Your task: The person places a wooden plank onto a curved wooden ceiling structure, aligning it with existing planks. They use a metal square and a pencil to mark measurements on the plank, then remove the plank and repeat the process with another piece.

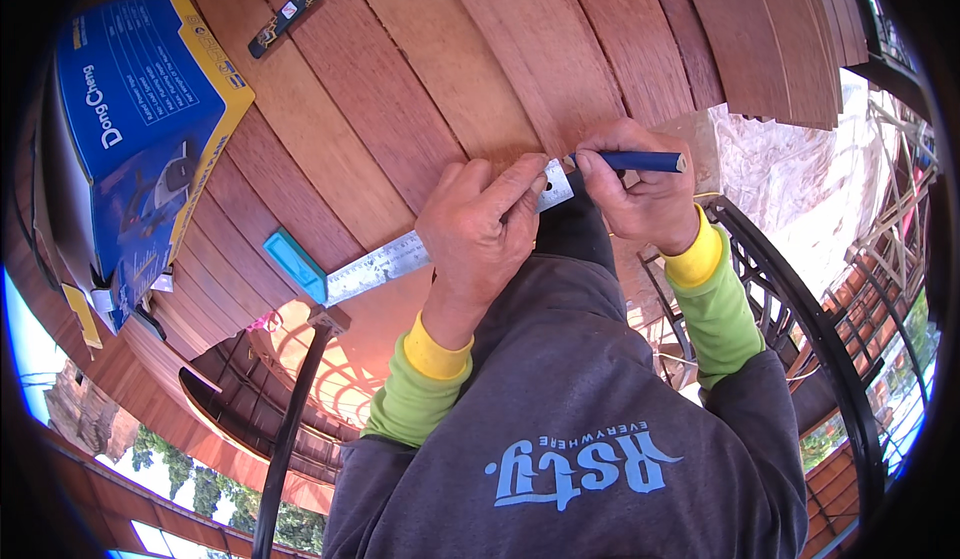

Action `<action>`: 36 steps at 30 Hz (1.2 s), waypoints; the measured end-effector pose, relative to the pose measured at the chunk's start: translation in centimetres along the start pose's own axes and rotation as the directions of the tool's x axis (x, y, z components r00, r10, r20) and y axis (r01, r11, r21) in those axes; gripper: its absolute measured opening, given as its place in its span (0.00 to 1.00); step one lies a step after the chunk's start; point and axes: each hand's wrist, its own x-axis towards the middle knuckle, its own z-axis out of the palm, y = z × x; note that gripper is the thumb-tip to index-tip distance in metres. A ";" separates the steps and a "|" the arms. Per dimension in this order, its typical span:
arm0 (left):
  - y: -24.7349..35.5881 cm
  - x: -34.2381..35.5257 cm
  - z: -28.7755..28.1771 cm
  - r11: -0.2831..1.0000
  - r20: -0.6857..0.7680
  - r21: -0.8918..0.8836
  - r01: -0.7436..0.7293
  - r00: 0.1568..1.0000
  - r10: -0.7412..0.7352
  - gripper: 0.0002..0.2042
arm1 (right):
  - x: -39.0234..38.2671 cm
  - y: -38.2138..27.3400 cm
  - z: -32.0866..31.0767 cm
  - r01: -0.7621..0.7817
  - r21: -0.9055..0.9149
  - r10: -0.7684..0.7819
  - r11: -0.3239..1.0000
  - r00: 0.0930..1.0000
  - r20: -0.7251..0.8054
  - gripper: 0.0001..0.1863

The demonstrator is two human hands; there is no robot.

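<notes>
The left hand (480, 224) is bent closed over a metal try square with a silver blade and a teal handle (380, 262), its fingers near the blade's far end at the centre of the frame. The right hand (640, 184) holds a dark blue pencil (645, 161) in a narrow pinch, the tip turned left and close beside that end of the blade. The square reaches from left of centre to the middle of the frame, along the lower ends of the reddish-brown wooden planks (395, 89); its handle lies roughly in line with their long sides. Whether the handle sits snug against a plank edge cannot be told from this view.

For a clean line, the left hand would do best to press the blade flat, spreading its hold toward the handle so that the square does not pivot. The fingertips should keep behind the marking edge. The pencil is best kept low and at one steady lean, its point right against the metal, and drawn lightly in a single stroke.
</notes>
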 end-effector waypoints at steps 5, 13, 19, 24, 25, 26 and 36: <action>-0.1 -0.1 0.1 1.000 -0.007 -0.003 -0.008 1.000 0.008 0.10 | 0.1 0.1 -0.1 0.032 -0.034 -0.031 0.999 0.999 0.032 0.03; -0.2 -0.1 0.0 1.000 0.004 0.010 -0.016 1.000 0.016 0.10 | 0.1 0.1 0.0 0.066 -0.045 -0.064 0.997 0.997 0.038 0.03; -0.1 0.0 0.0 0.999 -0.006 0.018 -0.029 1.000 0.030 0.10 | 0.1 0.0 0.1 0.075 -0.060 -0.072 0.995 0.997 0.041 0.04; -0.3 -0.1 0.0 0.999 -0.011 0.008 -0.032 0.999 0.032 0.10 | 0.2 -0.4 -0.2 0.077 -0.082 -0.070 0.994 0.994 0.085 0.04; -0.3 -0.2 0.0 1.000 -0.012 0.006 -0.030 0.999 0.030 0.10 | 0.2 -0.2 -0.1 0.088 -0.074 -0.083 0.993 0.994 0.065 0.04; -0.3 -0.1 0.1 1.000 -0.010 0.011 -0.028 1.000 0.028 0.10 | 0.1 0.2 0.1 0.099 -0.067 -0.096 0.993 0.994 0.046 0.04; -0.6 -0.3 0.3 0.999 -0.033 0.027 -0.039 0.999 0.040 0.11 | 0.2 0.2 0.1 0.131 -0.084 -0.128 0.988 0.991 0.037 0.04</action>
